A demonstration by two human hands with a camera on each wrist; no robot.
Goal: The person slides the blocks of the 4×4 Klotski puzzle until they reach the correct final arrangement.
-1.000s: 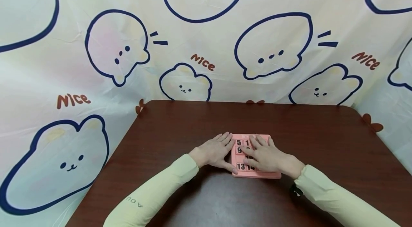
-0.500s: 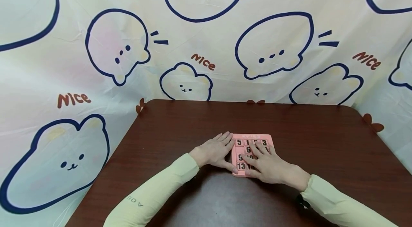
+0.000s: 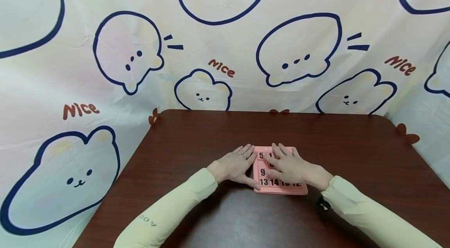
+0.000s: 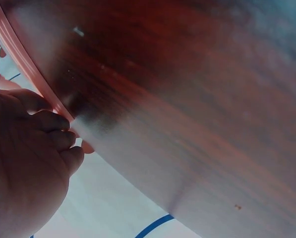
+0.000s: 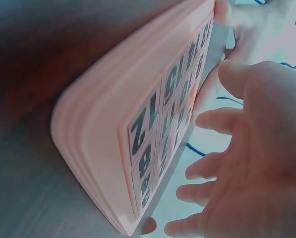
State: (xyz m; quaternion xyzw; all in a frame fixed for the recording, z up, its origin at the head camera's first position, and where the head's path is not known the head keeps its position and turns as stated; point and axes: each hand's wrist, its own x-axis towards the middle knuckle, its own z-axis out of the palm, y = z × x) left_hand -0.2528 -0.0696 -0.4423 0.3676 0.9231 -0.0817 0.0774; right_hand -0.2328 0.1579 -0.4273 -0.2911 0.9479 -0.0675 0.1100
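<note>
A pink sliding number puzzle lies flat on the table, its tiles bearing black numerals. My left hand rests along its left edge, fingers straight and the thumb at the near left corner. In the left wrist view those fingers lie against the pink rim. My right hand is over the puzzle with fingers spread, covering much of its right side. The right wrist view has the straight fingers just above the tiles. The 9 tile shows in the left column, with a gap above it.
The dark brown wooden table extends around the puzzle on all sides. Behind it hangs a pale cloth printed with cartoon bears. A dark band sits under the right wrist.
The 9 tile has slid one place toward me. My right hand first drew back toward the near right, then moved forward over the upper tiles. My left hand has kept its place.
</note>
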